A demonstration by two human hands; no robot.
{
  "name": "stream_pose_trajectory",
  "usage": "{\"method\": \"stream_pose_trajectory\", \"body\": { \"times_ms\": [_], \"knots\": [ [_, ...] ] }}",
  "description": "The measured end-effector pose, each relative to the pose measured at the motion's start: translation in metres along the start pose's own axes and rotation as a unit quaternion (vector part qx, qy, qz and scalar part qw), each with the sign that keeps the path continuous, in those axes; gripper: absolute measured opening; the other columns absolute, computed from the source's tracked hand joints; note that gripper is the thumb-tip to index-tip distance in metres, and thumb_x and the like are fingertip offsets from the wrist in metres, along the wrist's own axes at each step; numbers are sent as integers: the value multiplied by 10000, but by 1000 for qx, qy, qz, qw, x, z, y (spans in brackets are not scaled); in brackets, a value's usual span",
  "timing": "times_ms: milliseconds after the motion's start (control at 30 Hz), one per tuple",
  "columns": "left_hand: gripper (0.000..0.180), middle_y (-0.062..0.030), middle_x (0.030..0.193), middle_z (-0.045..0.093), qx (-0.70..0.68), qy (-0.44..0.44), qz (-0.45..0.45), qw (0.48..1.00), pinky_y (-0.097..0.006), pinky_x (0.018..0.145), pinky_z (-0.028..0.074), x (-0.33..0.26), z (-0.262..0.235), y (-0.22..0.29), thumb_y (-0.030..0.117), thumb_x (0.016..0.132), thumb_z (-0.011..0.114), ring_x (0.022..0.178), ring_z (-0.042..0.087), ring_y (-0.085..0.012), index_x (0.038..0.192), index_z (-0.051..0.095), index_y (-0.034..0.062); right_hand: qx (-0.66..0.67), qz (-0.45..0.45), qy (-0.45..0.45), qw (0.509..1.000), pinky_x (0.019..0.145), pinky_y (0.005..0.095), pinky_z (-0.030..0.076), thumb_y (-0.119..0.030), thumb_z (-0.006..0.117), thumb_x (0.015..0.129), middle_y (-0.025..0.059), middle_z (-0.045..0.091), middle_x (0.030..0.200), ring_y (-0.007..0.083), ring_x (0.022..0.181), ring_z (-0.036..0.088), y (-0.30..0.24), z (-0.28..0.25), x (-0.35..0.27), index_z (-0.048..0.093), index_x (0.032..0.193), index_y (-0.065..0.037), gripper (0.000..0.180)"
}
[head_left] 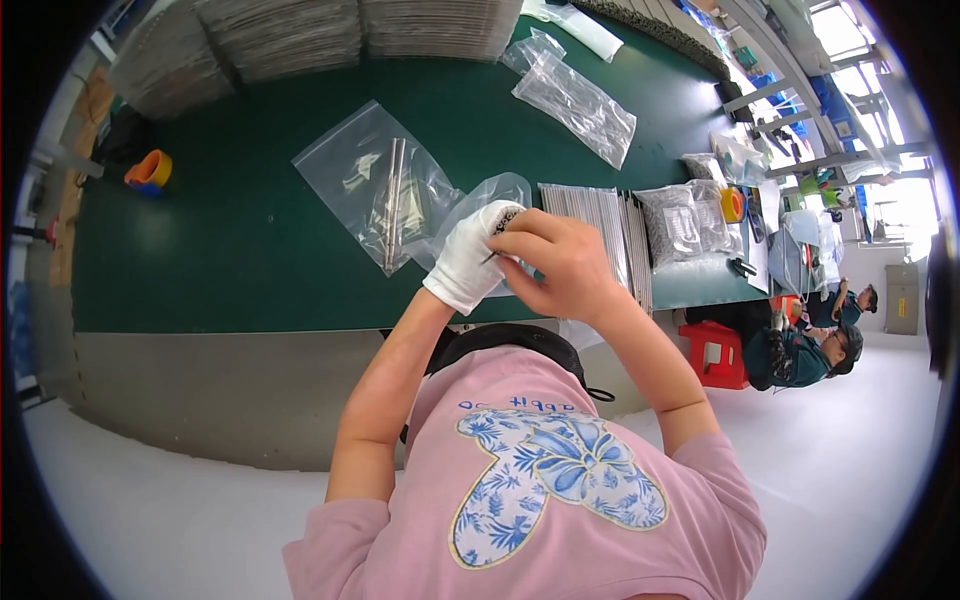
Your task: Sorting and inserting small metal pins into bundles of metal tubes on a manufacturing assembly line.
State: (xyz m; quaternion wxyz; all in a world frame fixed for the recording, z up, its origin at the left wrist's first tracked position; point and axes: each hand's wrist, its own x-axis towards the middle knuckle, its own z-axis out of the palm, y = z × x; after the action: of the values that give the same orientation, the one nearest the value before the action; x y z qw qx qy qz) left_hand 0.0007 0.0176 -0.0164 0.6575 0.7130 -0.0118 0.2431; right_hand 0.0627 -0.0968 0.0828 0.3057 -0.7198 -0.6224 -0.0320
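Note:
My left hand (pixel 468 258), in a white glove, is closed around a bundle of small pieces (pixel 508 220) whose black-and-silver speckled ends show at the top of the fist. Against it, my bare right hand (pixel 565 262) has its fingers pinched, with a thin dark piece (pixel 490 258) showing at the fingertips. A clear plastic bag (pixel 345 160) lies flat just left of my hands, with a few long shiny metal tubes (pixel 395 200) on or in it; I cannot tell which. Another clear bag (pixel 505 188) sits partly hidden under my hands.
Stacked sheet-like packs (pixel 290 40) line the green table's (pixel 220 260) far edge. Crumpled clear bags (pixel 580 105) lie behind my hands. To the right are rows of slim rods (pixel 590 225), bagged grey parts (pixel 675 225) and tape (pixel 733 205). Two people (pixel 800 355) sit beyond a red stool (pixel 715 355).

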Motion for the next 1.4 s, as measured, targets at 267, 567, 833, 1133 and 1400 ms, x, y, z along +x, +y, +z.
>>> {"method": "stream_pose_trajectory", "body": {
  "times_ms": [267,567,833,1133,1400],
  "knots": [
    [249,-121,860,619,15,17,-34,999,-324,681,485,-2,2,-2,54,730,626,790,607,-301,970,565,77,21,17,-19,999,545,279,472,9,635,691,84,607,804,237,640,592,5,2,-5,641,833,-49,154],
    [163,-52,779,605,23,44,-36,998,-253,640,469,4,2,5,80,776,685,667,564,-125,899,581,50,168,394,122,895,574,247,472,-12,598,763,76,614,775,158,645,590,54,31,-69,641,859,-25,106],
    [154,-29,805,582,-19,34,-98,994,-231,644,463,6,5,3,34,779,672,691,547,-97,899,575,32,65,289,101,950,500,267,450,-79,635,712,37,564,650,164,578,571,17,34,-59,640,740,-74,30],
    [174,-9,820,593,-47,63,-144,986,-209,618,464,5,7,8,40,796,665,709,550,-68,939,566,42,49,467,17,883,548,331,455,-204,620,776,64,623,683,216,613,595,19,66,-55,666,827,-45,173],
    [180,-12,818,592,-45,77,-139,986,-209,639,460,6,8,2,34,788,670,706,547,-73,937,571,47,508,500,197,674,520,193,404,-94,617,815,9,588,730,49,603,511,28,73,-62,579,836,-24,82]
  ]
}}
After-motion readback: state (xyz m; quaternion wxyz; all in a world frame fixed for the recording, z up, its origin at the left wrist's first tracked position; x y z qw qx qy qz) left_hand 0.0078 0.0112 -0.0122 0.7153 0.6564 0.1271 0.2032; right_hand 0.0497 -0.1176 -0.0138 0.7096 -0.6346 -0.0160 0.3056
